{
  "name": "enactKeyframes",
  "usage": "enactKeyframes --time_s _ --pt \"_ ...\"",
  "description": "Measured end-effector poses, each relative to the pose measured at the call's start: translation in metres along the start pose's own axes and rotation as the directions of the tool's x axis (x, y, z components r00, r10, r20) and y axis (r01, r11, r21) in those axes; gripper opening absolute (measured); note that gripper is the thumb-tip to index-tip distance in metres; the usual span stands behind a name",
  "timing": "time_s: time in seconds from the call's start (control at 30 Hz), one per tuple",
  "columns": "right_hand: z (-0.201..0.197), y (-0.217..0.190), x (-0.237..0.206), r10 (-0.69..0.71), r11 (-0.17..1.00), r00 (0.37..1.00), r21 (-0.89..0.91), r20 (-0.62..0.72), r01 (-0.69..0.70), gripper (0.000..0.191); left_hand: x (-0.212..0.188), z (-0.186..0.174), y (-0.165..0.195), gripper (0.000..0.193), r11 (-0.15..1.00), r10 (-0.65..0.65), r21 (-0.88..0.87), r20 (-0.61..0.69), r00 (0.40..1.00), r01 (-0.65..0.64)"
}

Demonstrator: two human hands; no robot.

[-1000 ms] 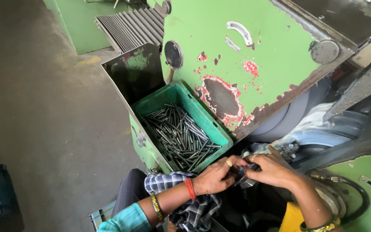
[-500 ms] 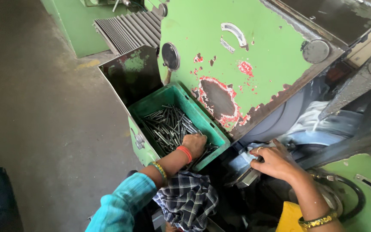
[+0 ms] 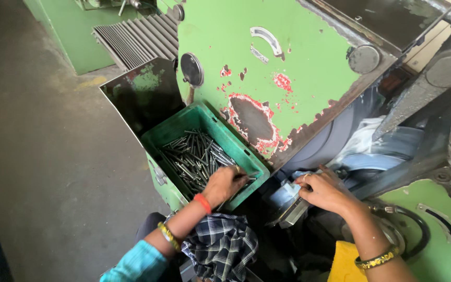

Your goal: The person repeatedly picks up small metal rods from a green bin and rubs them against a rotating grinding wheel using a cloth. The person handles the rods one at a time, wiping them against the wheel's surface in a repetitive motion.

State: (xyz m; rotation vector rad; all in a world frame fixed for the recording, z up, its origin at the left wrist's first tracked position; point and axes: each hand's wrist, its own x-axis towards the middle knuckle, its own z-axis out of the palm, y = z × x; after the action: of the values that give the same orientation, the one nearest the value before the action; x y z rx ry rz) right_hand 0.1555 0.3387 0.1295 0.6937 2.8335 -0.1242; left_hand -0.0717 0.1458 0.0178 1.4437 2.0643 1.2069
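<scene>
Left hand (image 3: 224, 184) is down in the green plastic crate (image 3: 184, 125) now, fingers curled into the heap of slim grey metal pins (image 3: 194, 156) at the crate's near corner, closed around a few of them by the look of it (just how many is hidden under the knuckles). The crate sits hard against the big green machine housing with chipped, red-patched paint (image 3: 267, 68), tucked below its slanted front. Right of the crate, the right hand (image 3: 325, 190) rests on the shiny metal fixture (image 3: 288, 206) at the machine's feed end, fingers bent and pressing on the part; whether they grip a pin there I cannot tell. Judging progress: the crate is well stocked, pins lying thick across its floor, so plenty of the pile remains to be handled, and no finished batch shows anywhere near the crate. A checked blue-and-white cloth (image 3: 223, 245) lies over the lap just below the crate, with the grey concrete floor (image 3: 43, 167) stretching away to the crate's left.
</scene>
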Motion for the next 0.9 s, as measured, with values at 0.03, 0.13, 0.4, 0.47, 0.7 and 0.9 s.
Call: enactKeyframes --time_s 0.03,0.13,0.4,0.47,0.7,0.9 --pt "0.001 0.001 0.000 -0.011 1.000 1.000 -0.001 -0.010 0.011 0.035 -0.008 -0.002 0.012 0.022 0.996 0.042 -0.083 -0.039 0.998 -0.045" --pt "0.004 0.004 0.001 0.000 1.000 1.000 0.022 -0.024 0.000 0.034 -0.031 0.002 0.048 0.018 0.942 0.179 -0.255 -0.168 0.969 -0.219" --pt "0.012 0.011 0.002 -0.001 1.000 0.997 -0.021 -0.080 -0.001 0.029 -0.050 0.029 0.097 0.024 0.929 0.246 -0.267 -0.064 0.967 -0.254" --pt "0.015 0.012 0.003 -0.028 0.999 0.990 -0.022 -0.137 0.026 0.027 -0.052 0.031 0.095 0.026 0.916 0.285 -0.283 -0.040 0.958 -0.284" --pt "0.017 0.013 0.005 -0.003 1.000 0.985 -0.010 -0.171 0.001 0.022 -0.058 0.031 0.087 0.037 0.849 0.374 -0.399 -0.008 0.928 -0.346" --pt "0.014 0.011 0.003 -0.005 1.000 0.983 0.009 -0.185 0.007 0.020 -0.059 0.030 0.085 0.036 0.862 0.324 -0.429 0.060 0.944 -0.268"
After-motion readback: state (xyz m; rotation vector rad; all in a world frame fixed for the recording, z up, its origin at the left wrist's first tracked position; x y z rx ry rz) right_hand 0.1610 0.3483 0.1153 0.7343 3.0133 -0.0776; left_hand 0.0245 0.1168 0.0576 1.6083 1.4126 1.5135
